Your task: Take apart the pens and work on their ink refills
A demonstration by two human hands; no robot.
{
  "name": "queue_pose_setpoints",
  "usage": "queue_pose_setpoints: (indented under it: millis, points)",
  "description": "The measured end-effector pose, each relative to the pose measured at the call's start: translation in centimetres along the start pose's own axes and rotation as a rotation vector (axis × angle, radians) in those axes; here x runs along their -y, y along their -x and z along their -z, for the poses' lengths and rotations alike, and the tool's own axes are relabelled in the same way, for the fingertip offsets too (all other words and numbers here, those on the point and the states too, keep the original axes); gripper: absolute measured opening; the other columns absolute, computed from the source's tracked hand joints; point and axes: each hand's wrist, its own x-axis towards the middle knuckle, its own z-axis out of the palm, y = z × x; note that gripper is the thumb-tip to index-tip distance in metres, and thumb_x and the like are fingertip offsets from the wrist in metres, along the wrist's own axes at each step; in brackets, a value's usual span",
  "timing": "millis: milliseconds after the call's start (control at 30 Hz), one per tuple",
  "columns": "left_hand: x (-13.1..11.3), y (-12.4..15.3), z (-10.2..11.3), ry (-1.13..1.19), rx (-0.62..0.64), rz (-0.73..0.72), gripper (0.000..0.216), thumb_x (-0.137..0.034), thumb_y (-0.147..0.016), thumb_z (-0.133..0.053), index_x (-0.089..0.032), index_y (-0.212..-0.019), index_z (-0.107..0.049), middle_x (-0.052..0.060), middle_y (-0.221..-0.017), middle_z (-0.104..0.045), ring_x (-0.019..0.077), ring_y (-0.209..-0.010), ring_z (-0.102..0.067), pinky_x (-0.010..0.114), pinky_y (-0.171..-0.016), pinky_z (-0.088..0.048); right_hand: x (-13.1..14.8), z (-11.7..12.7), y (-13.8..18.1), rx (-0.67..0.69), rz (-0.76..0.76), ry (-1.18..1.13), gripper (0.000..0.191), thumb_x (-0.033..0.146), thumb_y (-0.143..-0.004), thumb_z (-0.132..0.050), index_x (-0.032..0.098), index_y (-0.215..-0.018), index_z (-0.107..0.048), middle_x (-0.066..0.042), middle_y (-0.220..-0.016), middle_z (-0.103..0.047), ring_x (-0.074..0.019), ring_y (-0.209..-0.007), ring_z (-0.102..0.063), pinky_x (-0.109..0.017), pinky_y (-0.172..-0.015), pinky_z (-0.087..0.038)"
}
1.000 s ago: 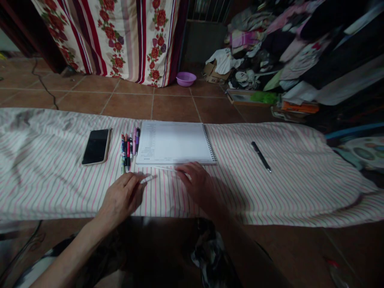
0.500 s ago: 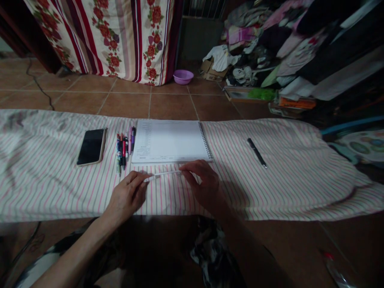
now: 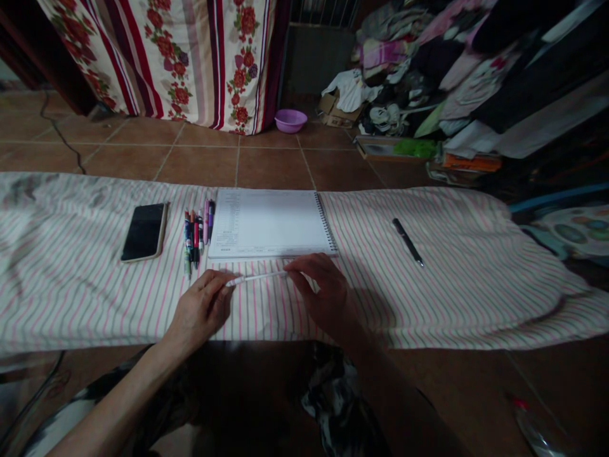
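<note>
A thin white stick (image 3: pixel 261 276), its kind too small to tell, spans the gap between my two hands. Its left end looks thicker than the rest. The fingertips of my left hand (image 3: pixel 202 308) pinch that thicker end. My right hand (image 3: pixel 321 285) has thumb and index finger closed on the other end. Just beyond the stick lies a spiral notebook (image 3: pixel 278 222), open at a mostly blank page with printed margins. Several pens (image 3: pixel 195 235) lie side by side along its left edge.
The striped cloth (image 3: pixel 451 292) covers the low table. A phone (image 3: pixel 144 231) lies on the left, a black pen (image 3: pixel 408 242) on the right. Beyond are a purple basin (image 3: pixel 290 120) and heaped clothes (image 3: pixel 404 57). A bottle (image 3: pixel 535 428) rests on the floor at lower right.
My left hand has shifted slightly left with its end of the stick, while my right hand stays almost in place. The things on the cloth have not moved.
</note>
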Motion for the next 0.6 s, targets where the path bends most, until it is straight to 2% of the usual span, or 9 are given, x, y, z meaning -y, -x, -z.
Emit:
queue_pose_setpoints:
  millis: [367,600]
  points:
    - [-0.28,-0.11,0.13,0.025,0.048,0.011,0.024,-0.019,-0.086,-0.038,-0.017,-0.101,-0.057,0.007,-0.089,-0.059,0.0165,-0.086,-0.058,0.030,-0.075,-0.050,-0.48,-0.19,0.19,-0.015,-0.007,-0.021,0.010,0.018,-0.083,-0.051,0.021,-0.082,-0.061,-0.002,-0.076,-0.063,-0.0154,-0.076,-0.057,-0.033,-0.072,-0.047]
    - [-0.18,-0.03,-0.10,0.062,0.058,0.009,0.025,-0.018,-0.086,-0.038,-0.017,-0.104,-0.056,0.007,-0.091,-0.058,0.0167,-0.088,-0.056,0.031,-0.077,-0.049,-0.15,-0.26,0.20,0.054,-0.019,0.011,0.012,0.019,-0.083,-0.050,0.020,-0.083,-0.062,-0.003,-0.077,-0.063,-0.0161,-0.078,-0.057,-0.032,-0.072,-0.046]
